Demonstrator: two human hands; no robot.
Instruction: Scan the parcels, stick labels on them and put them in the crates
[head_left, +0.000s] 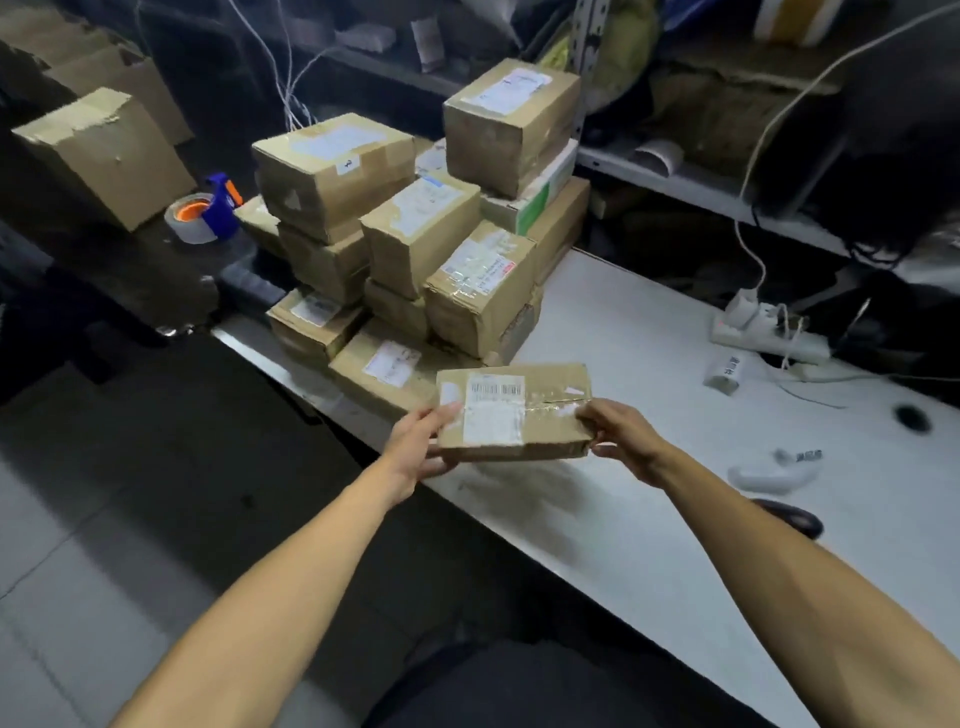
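head view: two hands (524, 441) grip one parcel (545, 415).

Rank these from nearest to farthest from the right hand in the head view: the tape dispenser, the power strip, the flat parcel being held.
1. Flat parcel: gripped at its right end by the right hand.
2. Power strip: on the white table, up and to the right.
3. Tape dispenser: far left, beyond the parcel stack.

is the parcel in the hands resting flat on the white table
No, the flat parcel is held above the table, gripped at its ends by the left hand and right hand.
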